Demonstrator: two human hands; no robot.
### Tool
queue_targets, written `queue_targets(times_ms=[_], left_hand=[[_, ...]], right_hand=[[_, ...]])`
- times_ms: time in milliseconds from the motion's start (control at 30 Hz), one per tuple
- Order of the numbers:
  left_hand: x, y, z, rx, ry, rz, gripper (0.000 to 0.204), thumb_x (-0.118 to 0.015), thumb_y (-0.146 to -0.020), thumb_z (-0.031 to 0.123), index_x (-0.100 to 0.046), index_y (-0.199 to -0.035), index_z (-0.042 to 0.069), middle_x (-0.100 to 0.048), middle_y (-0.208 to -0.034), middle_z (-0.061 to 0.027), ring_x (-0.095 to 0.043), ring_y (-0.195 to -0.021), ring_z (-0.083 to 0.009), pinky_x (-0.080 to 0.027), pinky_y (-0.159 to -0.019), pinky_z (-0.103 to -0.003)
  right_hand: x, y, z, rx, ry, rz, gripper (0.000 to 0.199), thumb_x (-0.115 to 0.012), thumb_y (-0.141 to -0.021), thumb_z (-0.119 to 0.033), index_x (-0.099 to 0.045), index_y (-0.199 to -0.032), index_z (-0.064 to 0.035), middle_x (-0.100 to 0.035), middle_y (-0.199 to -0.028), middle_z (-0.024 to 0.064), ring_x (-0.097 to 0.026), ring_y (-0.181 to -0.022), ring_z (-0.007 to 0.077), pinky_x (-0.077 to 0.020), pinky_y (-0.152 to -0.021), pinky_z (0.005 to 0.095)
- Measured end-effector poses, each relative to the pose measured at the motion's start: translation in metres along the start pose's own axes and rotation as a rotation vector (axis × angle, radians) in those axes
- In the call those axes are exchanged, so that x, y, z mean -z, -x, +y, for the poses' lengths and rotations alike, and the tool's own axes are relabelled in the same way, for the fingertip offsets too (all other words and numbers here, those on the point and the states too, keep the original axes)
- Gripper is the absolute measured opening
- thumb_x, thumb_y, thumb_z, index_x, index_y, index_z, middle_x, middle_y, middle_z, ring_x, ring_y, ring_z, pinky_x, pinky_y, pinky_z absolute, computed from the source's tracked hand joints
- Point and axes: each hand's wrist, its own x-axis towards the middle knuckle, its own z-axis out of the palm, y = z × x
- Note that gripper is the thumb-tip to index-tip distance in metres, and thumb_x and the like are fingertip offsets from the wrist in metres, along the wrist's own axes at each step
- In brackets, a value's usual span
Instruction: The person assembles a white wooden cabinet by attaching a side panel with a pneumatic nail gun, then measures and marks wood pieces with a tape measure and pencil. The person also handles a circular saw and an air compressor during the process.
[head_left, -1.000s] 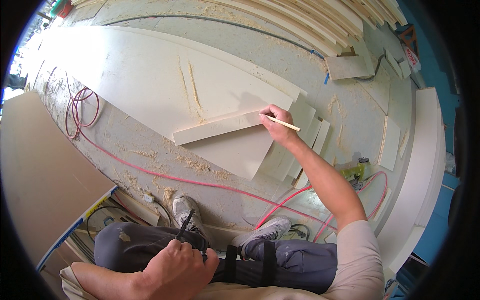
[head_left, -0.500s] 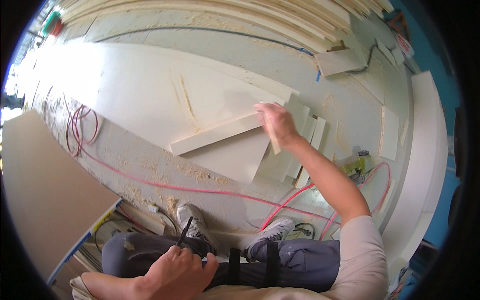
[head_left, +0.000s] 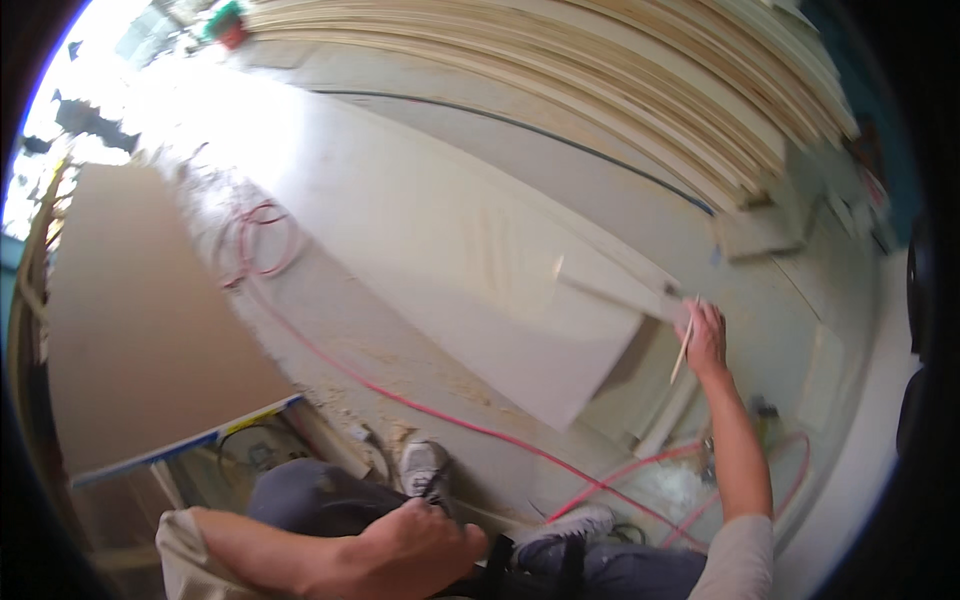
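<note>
Narrow wooden strip (head_left: 615, 295) is being lifted at its right end by the right hand (head_left: 705, 340), the strip lying tilted across the pale board (head_left: 450, 260) on the floor; its left end is pointing up-left and its right end is meeting the fingers. The right hand is being kept closed around that end of the strip, and a thin pale stick (head_left: 684, 350), pencil-like, is being held in the same hand, slanting downward past the palm. The arm is being stretched out from the lower right edge of the view.

The left hand (head_left: 415, 545) is being rested low in the view, over the knees, with fingers curled together; whether anything is being gripped in it cannot be told, as motion blur is affecting the whole picture.

A pink hose (head_left: 400, 395) is being seen running across the dusty floor below the board, looping at the left. Stacked long planks (head_left: 620, 90) are lying along the top. A brown panel (head_left: 140, 320) is standing at the left. Grey shoes (head_left: 425, 465) are being seen just above the left hand.
</note>
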Motion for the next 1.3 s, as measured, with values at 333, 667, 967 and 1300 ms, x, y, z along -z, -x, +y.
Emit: queue_targets(times_ms=[333,667,967,1300], left_hand=[[-0.009,-0.016,0.010,0.094,-0.060,-0.134,0.048,-0.069,-0.077,0.027,-0.055,-0.118,0.006,-0.065,-0.091,-0.0116,-0.062,-0.091,-0.0259,-0.048,-0.079,-0.040],[-0.004,-0.020,0.009,0.112,-0.014,-0.191,0.049,-0.071,-0.077,0.030,-0.055,-0.117,0.007,-0.066,-0.092,-0.0134,-0.063,-0.093,-0.0298,-0.049,-0.082,-0.042],[0.004,-0.024,0.017,0.126,0.027,-0.231,0.046,-0.071,-0.078,0.030,-0.056,-0.114,0.006,-0.066,-0.092,-0.0151,-0.063,-0.091,-0.0317,-0.050,-0.078,-0.043],[0.007,-0.038,0.032,0.094,-0.026,-0.183,0.043,-0.071,-0.078,0.030,-0.056,-0.111,0.006,-0.066,-0.089,-0.0144,-0.064,-0.086,-0.0311,-0.052,-0.074,-0.043]], right_hand=[[-0.028,0.028,-0.019,-0.013,-0.324,-0.210,0.018,-0.058,-0.078,-0.020,-0.065,-0.087,-0.0063,-0.060,-0.093,0.0196,-0.058,-0.092,0.0365,-0.0509,-0.079,0.0446],[-0.064,0.076,-0.145,-0.800,-1.267,-1.258,0.030,-0.045,-0.093,-0.022,-0.050,-0.105,0.0054,-0.063,-0.091,0.0187,-0.063,-0.063,0.0250,-0.0550,-0.053,0.0368],[-0.080,0.117,-0.203,-1.096,-1.618,-0.994,0.046,-0.050,-0.095,-0.042,-0.049,-0.113,0.0012,-0.060,-0.090,0.0088,-0.055,-0.060,0.0159,-0.0452,-0.048,0.0305],[-0.040,0.114,-0.182,-0.708,-1.308,-0.671,0.044,-0.053,-0.095,-0.041,-0.064,-0.085,0.0011,-0.061,-0.063,0.0043,-0.055,-0.061,0.0157,-0.0457,-0.060,0.0327]])
